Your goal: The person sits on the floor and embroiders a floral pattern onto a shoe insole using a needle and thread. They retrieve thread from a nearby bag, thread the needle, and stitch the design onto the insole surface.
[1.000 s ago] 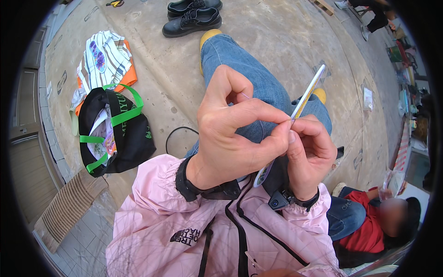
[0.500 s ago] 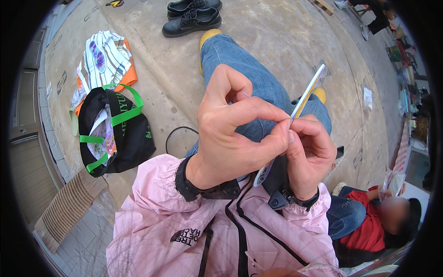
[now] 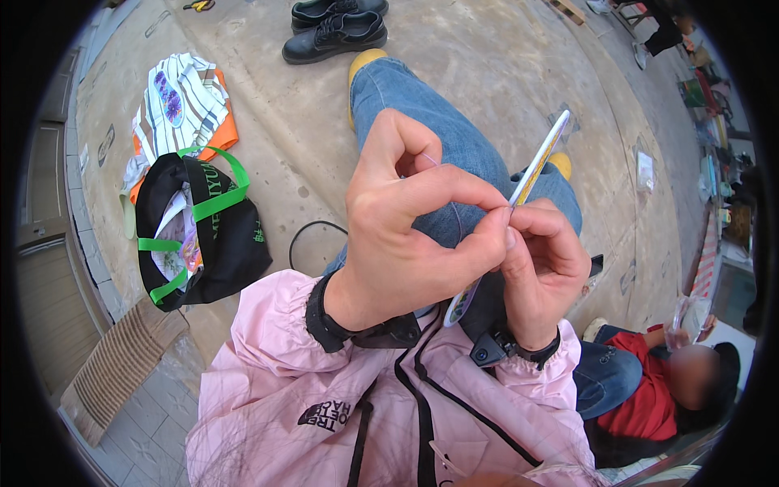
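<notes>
An embroidered insole (image 3: 539,160) stands edge-on and tilted over your jeans (image 3: 430,109).
Your left hand (image 3: 398,231) pinches thumb to index, anything between them hidden; purple thread (image 3: 458,221) runs by its curled fingers. Your right hand (image 3: 542,264), thumb and index closed beside that pinch, grips the insole's edge.

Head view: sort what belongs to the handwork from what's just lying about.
In use:
- left hand
- right hand
- white-edged flat piece
- thin thread

Apparently lying about:
- black shoes
- green-handled black bag
- ribbed brown sheet
</notes>
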A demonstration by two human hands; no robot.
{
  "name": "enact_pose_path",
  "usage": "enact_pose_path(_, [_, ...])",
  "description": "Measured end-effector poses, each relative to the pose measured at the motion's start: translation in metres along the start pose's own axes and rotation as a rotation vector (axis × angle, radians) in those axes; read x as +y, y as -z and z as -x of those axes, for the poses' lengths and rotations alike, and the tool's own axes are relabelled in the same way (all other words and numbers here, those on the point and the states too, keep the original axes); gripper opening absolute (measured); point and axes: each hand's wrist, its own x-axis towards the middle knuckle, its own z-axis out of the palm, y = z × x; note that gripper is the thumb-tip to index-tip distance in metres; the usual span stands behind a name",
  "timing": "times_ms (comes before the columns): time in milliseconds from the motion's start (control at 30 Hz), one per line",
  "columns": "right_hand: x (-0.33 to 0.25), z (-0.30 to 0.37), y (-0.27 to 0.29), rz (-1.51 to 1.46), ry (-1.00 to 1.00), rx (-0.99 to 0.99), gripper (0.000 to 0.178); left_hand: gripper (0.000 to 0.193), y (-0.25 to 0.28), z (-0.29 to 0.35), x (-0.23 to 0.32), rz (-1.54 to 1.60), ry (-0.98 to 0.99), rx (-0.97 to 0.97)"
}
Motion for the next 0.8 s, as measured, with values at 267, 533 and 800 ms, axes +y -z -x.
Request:
enact_pose_path(267, [0.0008,0.0006,0.0009,-0.008,-0.009,-0.006,0.011,0.017,0.0002,0.0002,-0.0005,0.008,0.001,-0.021])
enact_pose_path(533, [-0.0010,0.0004,0.0002,0.010,-0.032,0.003,0.010,0.019,0.0019,-0.0006,-0.0012,0.047,0.003,-0.052])
enact_pose_path(800, [-0.0037,0.0001,-0.0019,0.012,-0.044,0.016,0.009,0.026,0.0056,-0.0033,0.0007,0.134,0.017,-0.124])
